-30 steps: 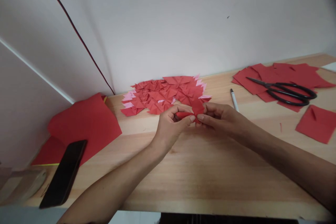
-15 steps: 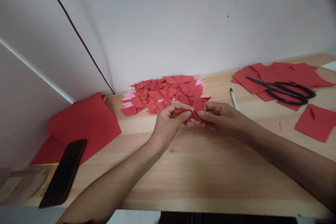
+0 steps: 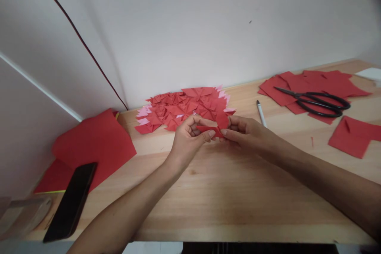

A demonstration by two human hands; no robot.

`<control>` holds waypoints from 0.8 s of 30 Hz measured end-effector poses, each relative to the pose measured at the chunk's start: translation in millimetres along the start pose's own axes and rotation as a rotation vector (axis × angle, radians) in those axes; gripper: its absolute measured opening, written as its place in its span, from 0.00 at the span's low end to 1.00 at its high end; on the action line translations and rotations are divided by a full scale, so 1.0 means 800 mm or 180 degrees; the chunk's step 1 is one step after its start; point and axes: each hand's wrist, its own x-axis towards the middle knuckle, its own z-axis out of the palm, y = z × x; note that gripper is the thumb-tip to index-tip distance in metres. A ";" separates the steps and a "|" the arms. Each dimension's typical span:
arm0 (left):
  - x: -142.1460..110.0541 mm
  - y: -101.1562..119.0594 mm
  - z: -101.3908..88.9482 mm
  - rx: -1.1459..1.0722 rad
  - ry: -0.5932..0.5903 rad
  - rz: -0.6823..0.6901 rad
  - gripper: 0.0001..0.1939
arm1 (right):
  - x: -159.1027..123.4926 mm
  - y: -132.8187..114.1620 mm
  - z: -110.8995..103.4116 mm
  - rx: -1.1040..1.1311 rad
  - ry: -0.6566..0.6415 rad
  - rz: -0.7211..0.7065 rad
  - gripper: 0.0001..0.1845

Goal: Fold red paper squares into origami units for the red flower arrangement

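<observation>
A small folded red paper (image 3: pixel 222 121) is held up over the middle of the table between both my hands. My left hand (image 3: pixel 192 133) pinches its left part, thumb in front and fingers behind. On the other side, my right hand (image 3: pixel 242 131) grips the paper's right edge between thumb and fingers. Part of the folds is covered by my fingertips. Just behind my hands lies a spread of folded red and pink paper pieces (image 3: pixel 184 105), pointed and overlapping, against the wall.
Black-handled scissors (image 3: pixel 320 102) rest on a pile of red paper squares (image 3: pixel 324 81) at the right. A white pen (image 3: pixel 261 113) and another red paper piece (image 3: pixel 347 137) lie nearby. Large red sheets (image 3: pixel 95 143) and a black phone (image 3: pixel 71 202) are at the left.
The camera view has shifted slightly. My fingers have adjusted on the red paper, whose front flap now looks flatter and wider. Both hands keep hold of it.
</observation>
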 end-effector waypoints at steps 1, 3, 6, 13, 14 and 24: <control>0.000 0.000 0.000 -0.0036 -0.0005 0.0019 0.13 | 0.000 -0.001 0.000 -0.0032 0.0007 -0.0013 0.11; 0.000 -0.002 -0.001 -0.0048 0.0012 0.0063 0.15 | -0.001 -0.003 0.001 -0.0044 0.0061 -0.0033 0.11; 0.000 -0.002 -0.003 0.0147 0.0069 0.0140 0.16 | -0.002 -0.007 0.002 0.0010 0.0103 -0.0055 0.10; 0.000 0.005 -0.005 0.0829 -0.0201 0.0462 0.14 | 0.001 -0.001 0.002 -0.0053 0.0052 0.0091 0.07; -0.001 0.006 -0.005 0.0920 -0.0168 0.0526 0.12 | 0.002 0.000 0.002 -0.0050 0.0056 0.0134 0.07; 0.004 0.005 -0.010 0.1069 -0.0393 0.0476 0.17 | 0.004 0.006 -0.001 0.0036 0.0040 0.0203 0.10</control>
